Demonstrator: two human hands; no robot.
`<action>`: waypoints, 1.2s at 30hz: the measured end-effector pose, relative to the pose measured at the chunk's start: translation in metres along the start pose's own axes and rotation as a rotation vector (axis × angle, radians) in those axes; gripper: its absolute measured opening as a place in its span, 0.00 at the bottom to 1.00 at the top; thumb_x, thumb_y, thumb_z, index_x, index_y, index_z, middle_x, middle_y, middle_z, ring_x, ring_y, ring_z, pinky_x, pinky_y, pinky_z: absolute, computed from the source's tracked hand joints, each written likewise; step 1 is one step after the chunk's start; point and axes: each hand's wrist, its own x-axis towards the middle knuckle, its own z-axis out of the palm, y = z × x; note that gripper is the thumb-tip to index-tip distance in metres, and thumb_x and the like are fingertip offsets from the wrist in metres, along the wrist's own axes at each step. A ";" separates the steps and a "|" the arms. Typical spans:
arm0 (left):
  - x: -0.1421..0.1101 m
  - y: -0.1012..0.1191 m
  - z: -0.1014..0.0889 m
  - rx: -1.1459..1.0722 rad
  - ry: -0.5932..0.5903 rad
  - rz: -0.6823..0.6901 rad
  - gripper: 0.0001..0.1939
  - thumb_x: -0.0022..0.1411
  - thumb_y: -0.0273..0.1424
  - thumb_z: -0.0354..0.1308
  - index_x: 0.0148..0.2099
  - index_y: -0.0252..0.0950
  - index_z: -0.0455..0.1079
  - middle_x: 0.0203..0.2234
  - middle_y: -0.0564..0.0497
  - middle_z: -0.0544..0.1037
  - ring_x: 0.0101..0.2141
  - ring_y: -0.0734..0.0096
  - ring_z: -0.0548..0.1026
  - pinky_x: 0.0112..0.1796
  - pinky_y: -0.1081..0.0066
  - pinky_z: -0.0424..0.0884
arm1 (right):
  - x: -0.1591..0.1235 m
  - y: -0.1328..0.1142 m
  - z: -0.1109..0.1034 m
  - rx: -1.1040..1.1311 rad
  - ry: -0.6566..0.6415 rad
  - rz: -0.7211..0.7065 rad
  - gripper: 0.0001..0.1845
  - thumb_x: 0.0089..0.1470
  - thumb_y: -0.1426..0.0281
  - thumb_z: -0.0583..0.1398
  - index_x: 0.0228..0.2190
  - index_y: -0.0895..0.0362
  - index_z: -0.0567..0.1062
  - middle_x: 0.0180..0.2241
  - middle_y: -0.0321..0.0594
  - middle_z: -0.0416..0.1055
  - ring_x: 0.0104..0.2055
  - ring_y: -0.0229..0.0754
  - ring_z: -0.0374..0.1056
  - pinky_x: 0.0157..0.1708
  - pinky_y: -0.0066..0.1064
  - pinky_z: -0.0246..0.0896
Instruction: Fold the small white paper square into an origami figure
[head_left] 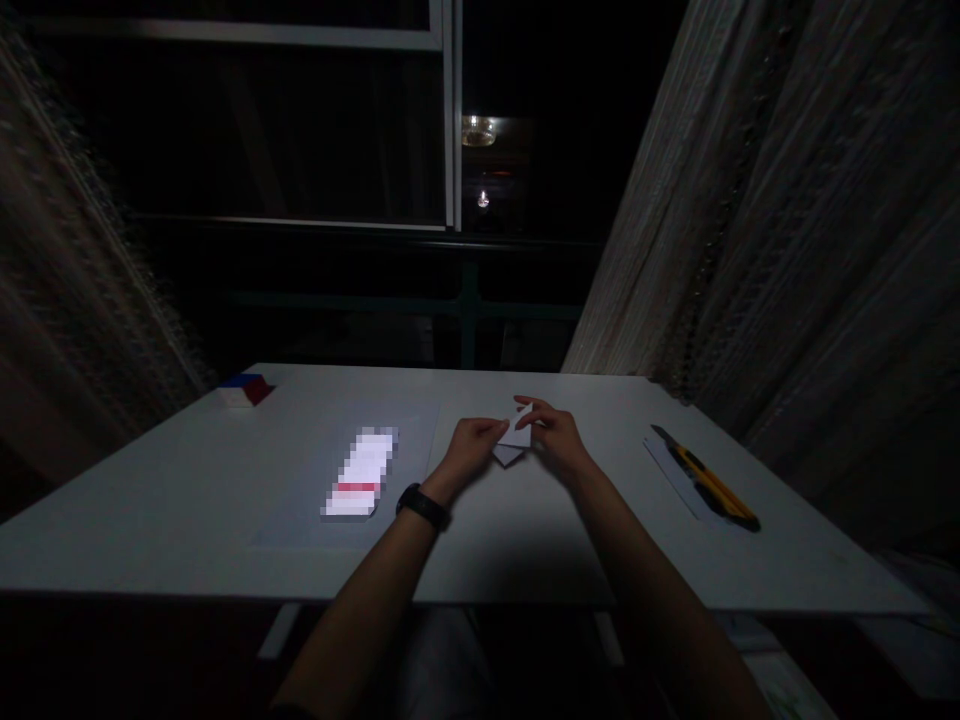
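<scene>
"What are you gripping there?"

"My left hand (474,448), below a black wristband (424,506), is pinching a small folded white paper (519,436) narrowly by its left side. My right hand (561,438) is holding the right side between slightly spread fingers. The paper is sitting between both grips, its lower corner pointing towards me."

"Why both hands?"

"I'm probably steadying the creases from one side and leaving my right fingers free to adjust the folds. I'm working above the white rectangular counter (517,565), likely for room at both elbows."

"And around your grip?"

"To my left, a phone with a glowing white screen (360,472) is lying on a thin pale sheet (289,515), perhaps within easy view. Farther left, a small red, white and blue block (244,391) is resting near the far edge. To my right, a yellow-and-black utility knife (716,487) is lying partly over a white paper strip (670,474), blade pointing away, presumably for safety."

"Any writing?"

"Nothing I'm managing to read: the screen is showing only coarse squares and a red band, and I'm seeing no legible brand."
</scene>
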 end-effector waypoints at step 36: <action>0.002 -0.006 -0.001 0.080 0.144 0.128 0.12 0.55 0.31 0.53 0.37 0.32 0.74 0.33 0.45 0.78 0.35 0.66 0.74 0.37 0.70 0.68 | -0.003 0.003 0.016 0.129 0.011 0.171 0.09 0.36 0.65 0.66 0.20 0.58 0.76 0.31 0.39 0.73 0.34 0.43 0.67 0.37 0.37 0.61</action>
